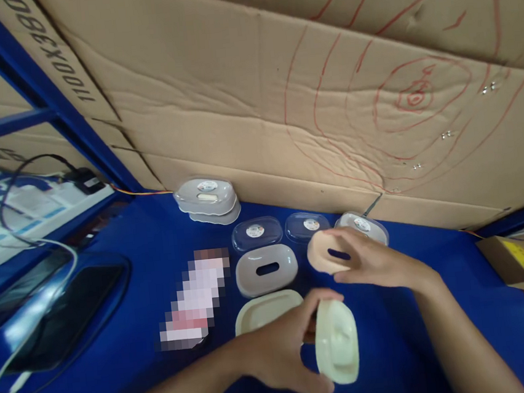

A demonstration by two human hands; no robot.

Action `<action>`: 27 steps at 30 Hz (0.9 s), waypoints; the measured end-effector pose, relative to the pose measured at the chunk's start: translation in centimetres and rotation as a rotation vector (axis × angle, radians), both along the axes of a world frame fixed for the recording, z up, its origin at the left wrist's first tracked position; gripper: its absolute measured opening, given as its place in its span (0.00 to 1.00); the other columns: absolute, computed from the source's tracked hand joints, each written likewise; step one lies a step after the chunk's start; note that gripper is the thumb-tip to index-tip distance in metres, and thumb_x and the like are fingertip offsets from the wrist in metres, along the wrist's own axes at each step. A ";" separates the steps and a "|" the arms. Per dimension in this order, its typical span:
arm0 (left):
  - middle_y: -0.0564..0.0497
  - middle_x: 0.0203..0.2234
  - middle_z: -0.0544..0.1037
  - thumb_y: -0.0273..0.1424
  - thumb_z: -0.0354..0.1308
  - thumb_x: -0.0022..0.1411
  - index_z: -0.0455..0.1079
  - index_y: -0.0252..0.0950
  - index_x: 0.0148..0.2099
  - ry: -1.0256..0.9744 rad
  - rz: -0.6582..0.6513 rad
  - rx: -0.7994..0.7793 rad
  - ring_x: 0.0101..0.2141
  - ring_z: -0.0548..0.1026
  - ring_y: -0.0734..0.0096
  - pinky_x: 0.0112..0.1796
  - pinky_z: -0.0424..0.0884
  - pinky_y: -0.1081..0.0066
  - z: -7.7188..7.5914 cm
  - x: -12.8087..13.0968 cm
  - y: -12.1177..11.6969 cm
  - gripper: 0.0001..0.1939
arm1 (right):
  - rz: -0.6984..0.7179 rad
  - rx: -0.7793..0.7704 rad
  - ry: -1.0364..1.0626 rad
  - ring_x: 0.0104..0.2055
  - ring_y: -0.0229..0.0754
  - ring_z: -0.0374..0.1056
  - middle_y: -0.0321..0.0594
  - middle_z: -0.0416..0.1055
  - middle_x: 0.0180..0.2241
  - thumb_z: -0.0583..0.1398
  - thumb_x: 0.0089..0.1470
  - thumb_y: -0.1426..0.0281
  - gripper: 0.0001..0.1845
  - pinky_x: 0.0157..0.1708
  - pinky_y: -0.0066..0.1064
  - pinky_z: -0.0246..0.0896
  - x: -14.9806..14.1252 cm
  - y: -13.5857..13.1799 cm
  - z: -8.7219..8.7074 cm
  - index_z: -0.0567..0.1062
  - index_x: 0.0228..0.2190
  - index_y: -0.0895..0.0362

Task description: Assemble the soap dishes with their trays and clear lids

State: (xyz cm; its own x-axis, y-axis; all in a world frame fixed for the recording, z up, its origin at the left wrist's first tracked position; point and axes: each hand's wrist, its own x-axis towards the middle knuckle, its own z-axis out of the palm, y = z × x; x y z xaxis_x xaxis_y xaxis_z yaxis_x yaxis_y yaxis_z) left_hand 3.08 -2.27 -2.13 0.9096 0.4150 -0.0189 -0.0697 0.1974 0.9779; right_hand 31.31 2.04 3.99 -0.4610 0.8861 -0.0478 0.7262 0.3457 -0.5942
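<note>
My left hand point(286, 348) grips a cream oval plastic tray point(336, 341), held on edge above the blue table point(155, 244). My right hand point(370, 260) holds a peach oval insert with a slot point(325, 253), tilted up just above the table. Below and left of it lie a grey oval insert with a slot point(266, 269) and a cream oval tray point(264, 310), both flat on the table. Three clear oval lids with round stickers point(256, 232) point(306, 225) point(364, 225) sit in a row behind them.
A stacked, closed soap box point(207, 200) stands near the cardboard wall point(280, 96). A blurred pink-white packet point(195, 298) lies left of the trays. A black tray point(55, 315), white cables point(10, 369) and a blue frame post point(49, 99) fill the left side; a cardboard box point(523, 261) sits at right.
</note>
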 end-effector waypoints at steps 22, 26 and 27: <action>0.40 0.67 0.71 0.51 0.60 0.71 0.66 0.48 0.68 0.487 0.158 1.289 0.65 0.70 0.44 0.67 0.51 0.36 -0.7 0.7 -0.8 0.29 | -0.417 0.113 -0.335 0.69 0.71 0.62 0.56 0.63 0.69 0.70 0.52 0.51 0.52 0.64 0.66 0.59 8.2 3.7 -5.2 0.57 0.72 0.47; 0.40 0.65 0.73 0.52 0.61 0.70 0.66 0.46 0.69 0.550 0.244 1.281 0.64 0.70 0.44 0.66 0.52 0.39 -0.9 0.8 -0.5 0.31 | -0.396 0.114 -0.301 0.61 0.67 0.71 0.53 0.71 0.61 0.69 0.51 0.48 0.51 0.60 0.58 0.67 8.2 3.7 -4.3 0.60 0.70 0.48; 0.40 0.65 0.73 0.52 0.62 0.69 0.66 0.46 0.69 0.553 0.248 1.290 0.64 0.70 0.44 0.66 0.52 0.40 -1.0 0.9 -0.5 0.32 | -0.382 0.120 -0.290 0.61 0.66 0.71 0.51 0.71 0.61 0.68 0.52 0.47 0.50 0.60 0.58 0.67 8.1 3.6 -3.8 0.60 0.70 0.47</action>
